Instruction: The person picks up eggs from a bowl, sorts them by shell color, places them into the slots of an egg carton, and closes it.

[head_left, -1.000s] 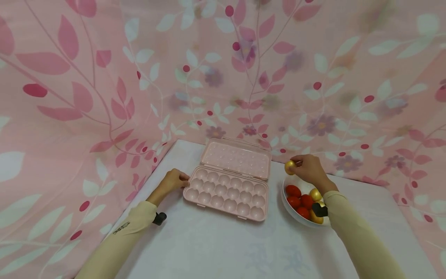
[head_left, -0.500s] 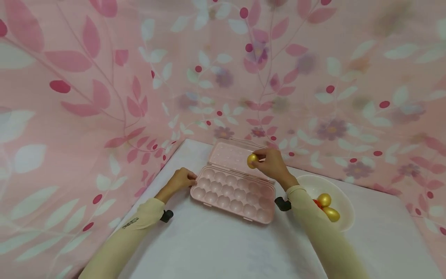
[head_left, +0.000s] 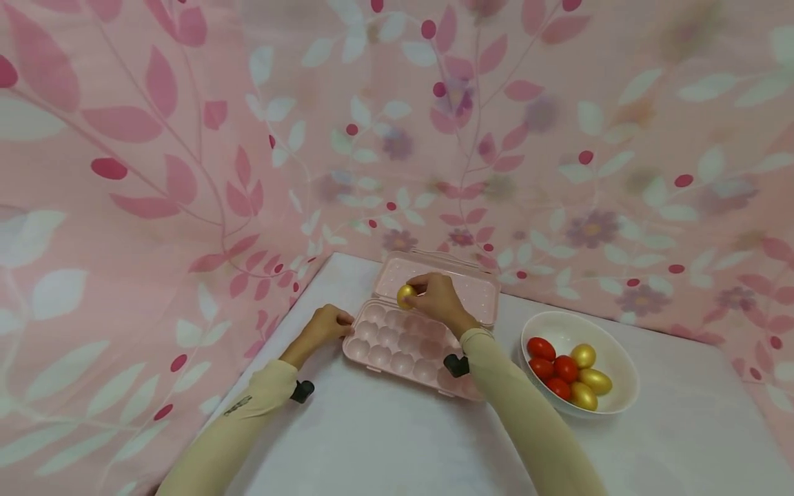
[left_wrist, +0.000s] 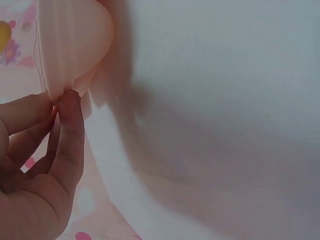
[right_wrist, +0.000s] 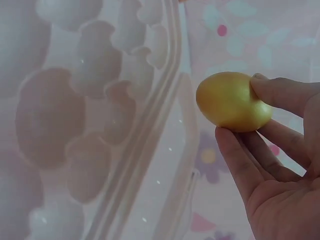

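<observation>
A pink plastic egg box (head_left: pixel 397 362) lies with its lid (head_left: pixel 477 296) folded back on the white table, and the cups that show hold nothing. At its left end my left hand (head_left: pixel 325 326) pinches the rim between thumb and fingers, seen close in the left wrist view (left_wrist: pixel 45 165). My right hand (head_left: pixel 439 300) holds a golden egg (head_left: pixel 406 296) over the back row of cups, near the hinge. The right wrist view shows the egg (right_wrist: pixel 232 101) gripped by thumb and fingertips. My right forearm hides the box's right end.
To the right stands a white bowl (head_left: pixel 626 365) with several red eggs (head_left: pixel 541 370) and golden eggs (head_left: pixel 583 356) in it. A pink floral cloth (head_left: pixel 471 138) hangs behind and to the left of the white table (head_left: pixel 384 441).
My right hand has carried the golden egg leftward from above the bowl to over the egg box. The left hand keeps its pinch on the box rim. The head view has shifted slightly.
</observation>
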`<act>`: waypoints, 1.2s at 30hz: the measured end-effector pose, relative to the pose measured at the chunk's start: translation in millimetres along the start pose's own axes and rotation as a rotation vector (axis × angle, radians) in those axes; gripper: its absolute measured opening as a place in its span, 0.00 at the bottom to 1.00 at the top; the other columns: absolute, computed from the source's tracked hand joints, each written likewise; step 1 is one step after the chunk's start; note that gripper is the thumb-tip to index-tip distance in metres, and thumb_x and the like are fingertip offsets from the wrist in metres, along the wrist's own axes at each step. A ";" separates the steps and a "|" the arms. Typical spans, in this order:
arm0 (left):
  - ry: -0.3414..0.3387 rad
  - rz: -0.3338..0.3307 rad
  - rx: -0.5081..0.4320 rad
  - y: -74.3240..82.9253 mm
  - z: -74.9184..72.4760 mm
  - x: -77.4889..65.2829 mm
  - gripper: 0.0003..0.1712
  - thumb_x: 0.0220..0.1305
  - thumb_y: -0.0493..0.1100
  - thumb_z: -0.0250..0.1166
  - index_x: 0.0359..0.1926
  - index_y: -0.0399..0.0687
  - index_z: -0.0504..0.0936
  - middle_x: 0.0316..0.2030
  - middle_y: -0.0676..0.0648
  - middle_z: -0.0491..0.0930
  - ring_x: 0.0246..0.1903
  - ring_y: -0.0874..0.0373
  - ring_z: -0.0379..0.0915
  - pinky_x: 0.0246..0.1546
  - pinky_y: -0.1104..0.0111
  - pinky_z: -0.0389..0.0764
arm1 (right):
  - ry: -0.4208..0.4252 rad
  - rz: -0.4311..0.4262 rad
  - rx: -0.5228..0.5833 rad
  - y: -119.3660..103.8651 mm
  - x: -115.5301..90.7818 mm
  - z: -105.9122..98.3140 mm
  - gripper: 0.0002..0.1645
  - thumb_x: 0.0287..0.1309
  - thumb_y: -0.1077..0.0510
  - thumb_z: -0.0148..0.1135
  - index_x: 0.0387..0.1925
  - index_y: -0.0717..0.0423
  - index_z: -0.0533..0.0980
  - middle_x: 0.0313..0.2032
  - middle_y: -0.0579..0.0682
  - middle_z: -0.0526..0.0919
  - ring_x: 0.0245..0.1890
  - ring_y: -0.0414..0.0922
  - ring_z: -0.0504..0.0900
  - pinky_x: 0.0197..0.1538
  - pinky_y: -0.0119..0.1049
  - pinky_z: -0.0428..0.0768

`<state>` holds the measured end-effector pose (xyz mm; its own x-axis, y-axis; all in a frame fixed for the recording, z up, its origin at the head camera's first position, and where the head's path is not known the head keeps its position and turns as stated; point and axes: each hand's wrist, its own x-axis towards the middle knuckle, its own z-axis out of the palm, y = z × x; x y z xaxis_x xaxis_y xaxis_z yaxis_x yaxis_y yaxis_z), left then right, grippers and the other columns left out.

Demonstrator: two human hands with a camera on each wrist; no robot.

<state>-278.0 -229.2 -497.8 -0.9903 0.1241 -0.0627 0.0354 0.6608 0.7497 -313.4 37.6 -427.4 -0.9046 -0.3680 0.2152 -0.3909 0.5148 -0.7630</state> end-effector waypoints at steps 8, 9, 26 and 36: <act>0.005 0.025 -0.017 -1.8 3.1 1.0 0.12 0.55 0.32 0.71 0.41 0.33 0.87 0.32 0.44 0.86 0.26 0.61 0.79 0.30 0.70 0.80 | -0.029 -0.010 0.034 2.1 7.0 31.9 0.19 0.50 0.64 0.72 0.46 0.65 0.83 0.39 0.55 0.86 0.39 0.48 0.85 0.42 0.35 0.83; 0.003 0.020 -0.018 -1.8 3.8 1.2 0.12 0.55 0.32 0.71 0.42 0.33 0.87 0.32 0.44 0.86 0.26 0.61 0.79 0.30 0.70 0.80 | -0.036 -0.013 0.029 3.0 7.2 35.4 0.19 0.50 0.64 0.72 0.46 0.66 0.83 0.39 0.55 0.86 0.40 0.48 0.85 0.42 0.35 0.83; -0.008 0.010 -0.023 3.3 -0.2 -0.2 0.11 0.55 0.32 0.70 0.42 0.34 0.87 0.33 0.43 0.86 0.27 0.61 0.80 0.30 0.70 0.81 | -0.041 -0.058 -0.092 4.1 18.5 71.4 0.12 0.49 0.66 0.72 0.39 0.64 0.84 0.32 0.53 0.86 0.31 0.44 0.80 0.38 0.34 0.81; -0.001 -0.044 -0.017 5.2 -0.4 -1.2 0.13 0.56 0.33 0.71 0.44 0.33 0.86 0.35 0.43 0.86 0.29 0.59 0.80 0.33 0.68 0.82 | -0.042 0.058 -0.076 6.3 18.1 81.5 0.11 0.56 0.67 0.67 0.41 0.65 0.84 0.38 0.54 0.86 0.38 0.47 0.81 0.44 0.37 0.82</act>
<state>-276.7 -226.2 -493.5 -0.9907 0.0959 -0.0964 -0.0105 0.6530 0.7573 -318.4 -28.9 -477.9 -0.9188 -0.3670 0.1451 -0.3512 0.5927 -0.7248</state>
